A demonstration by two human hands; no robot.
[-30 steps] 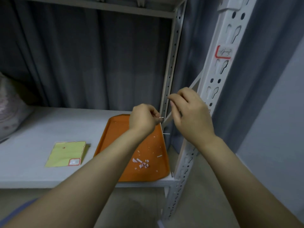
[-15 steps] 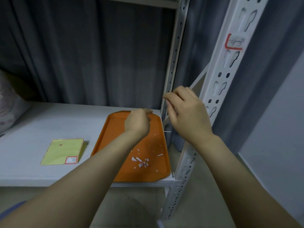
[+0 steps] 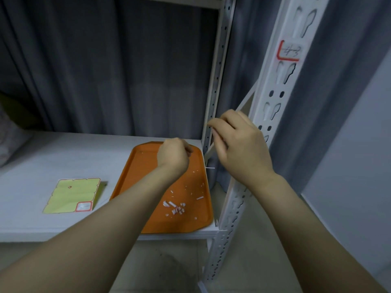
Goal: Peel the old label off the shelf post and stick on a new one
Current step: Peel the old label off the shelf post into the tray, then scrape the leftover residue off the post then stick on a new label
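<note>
The left hand (image 3: 173,157) hangs over the orange tray (image 3: 146,161), left of the shelf post (image 3: 273,102), and the right hand (image 3: 239,149) is just beside the post. Both have curled fingers; I cannot tell if either pinches a scrap. The old label (image 3: 288,50) sits higher up the tall post, well above the right hand, the nearer one

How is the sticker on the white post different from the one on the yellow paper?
The post label has handwriting on it; the sheet sticker looks blank. The post label's red border shows only along its left and bottom edges; the sheet sticker has red all round. The post label sits up on the shelf post; the sheet sticker lies flat on the yellow sheet. Both are white with red edging.
</note>
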